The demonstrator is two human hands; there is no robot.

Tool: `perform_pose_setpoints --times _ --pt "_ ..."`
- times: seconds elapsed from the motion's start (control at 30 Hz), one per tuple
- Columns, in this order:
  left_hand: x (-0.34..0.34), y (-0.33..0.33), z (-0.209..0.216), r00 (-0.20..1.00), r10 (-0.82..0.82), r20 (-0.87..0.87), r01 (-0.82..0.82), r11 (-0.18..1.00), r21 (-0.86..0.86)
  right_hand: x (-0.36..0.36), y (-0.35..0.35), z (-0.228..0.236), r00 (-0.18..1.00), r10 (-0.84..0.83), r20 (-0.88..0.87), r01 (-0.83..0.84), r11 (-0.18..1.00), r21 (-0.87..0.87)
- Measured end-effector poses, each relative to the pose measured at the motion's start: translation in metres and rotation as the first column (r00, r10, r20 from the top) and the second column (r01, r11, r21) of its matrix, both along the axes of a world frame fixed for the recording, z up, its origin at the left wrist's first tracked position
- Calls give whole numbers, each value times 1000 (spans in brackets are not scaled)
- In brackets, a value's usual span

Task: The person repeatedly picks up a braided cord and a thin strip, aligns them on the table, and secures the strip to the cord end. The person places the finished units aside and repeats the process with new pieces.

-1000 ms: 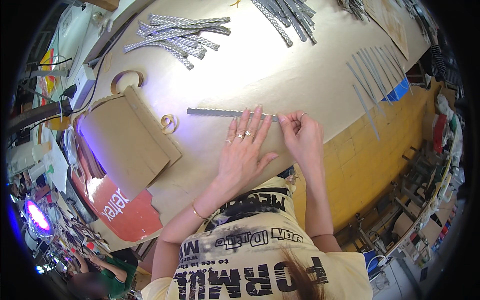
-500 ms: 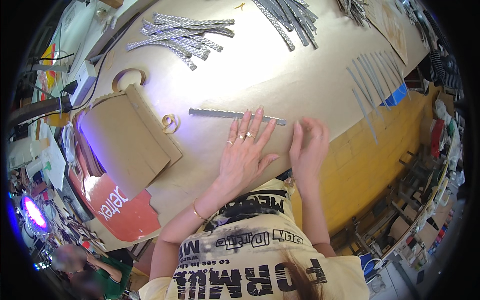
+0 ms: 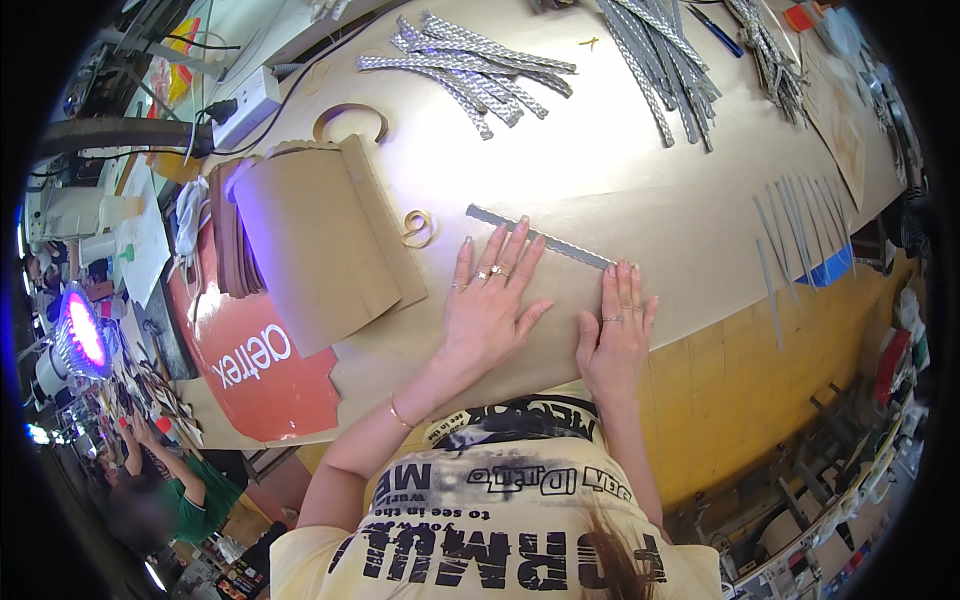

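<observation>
A narrow grey strip with a pale braided edge (image 3: pixel 575 250) lies slantwise on the brown paper-covered table. My left hand (image 3: pixel 490 305) lies flat with its fingers spread, fingertips pressing on the strip near its middle. Rings show on its fingers. My right hand (image 3: pixel 618 335) is also flat, fingers stretched out, its tips touching the strip's right end. Neither hand grips anything. Beyond them rest a loose pile of silvery braided strips (image 3: pixel 470 70) and a second pile of grey and braided strips (image 3: pixel 665 75).
At left stand brown card sheets (image 3: pixel 310 235) on a red sheet (image 3: pixel 262 385), beside a small tan coil (image 3: pixel 418 229) and a curved tan band (image 3: pixel 378 120). Thin grey strips (image 3: pixel 790 220) overhang the right table edge near a blue object (image 3: pixel 830 267). Someone in green is at lower left.
My right hand has gone from raised with curled fingers to flat on the strip's right end. The strip now slants more steeply, its right end nearer me. The whole view has shifted.
</observation>
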State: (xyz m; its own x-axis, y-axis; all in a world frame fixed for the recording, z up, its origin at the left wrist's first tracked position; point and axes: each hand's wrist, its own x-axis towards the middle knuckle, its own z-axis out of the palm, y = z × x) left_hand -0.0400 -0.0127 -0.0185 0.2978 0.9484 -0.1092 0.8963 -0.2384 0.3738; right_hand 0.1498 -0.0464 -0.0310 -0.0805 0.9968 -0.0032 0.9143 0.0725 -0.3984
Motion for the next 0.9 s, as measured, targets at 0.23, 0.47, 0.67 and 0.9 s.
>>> perform_pose_setpoints --times 0.23,0.47,0.67,0.9 --pt "-18 9 2 975 184 -123 -174 981 87 -3 2 -2 1000 -15 -14 16 997 75" --pt "-23 11 -2 968 245 -49 -243 969 45 -6 9 8 997 -81 11 78 987 144" --pt "-20 3 -8 946 324 20 -323 933 156 -14 48 33 998 -36 -57 47 978 204" --pt "-23 -4 -24 943 324 75 -331 889 317 1 83 50 898 -162 -409 63 968 -245"
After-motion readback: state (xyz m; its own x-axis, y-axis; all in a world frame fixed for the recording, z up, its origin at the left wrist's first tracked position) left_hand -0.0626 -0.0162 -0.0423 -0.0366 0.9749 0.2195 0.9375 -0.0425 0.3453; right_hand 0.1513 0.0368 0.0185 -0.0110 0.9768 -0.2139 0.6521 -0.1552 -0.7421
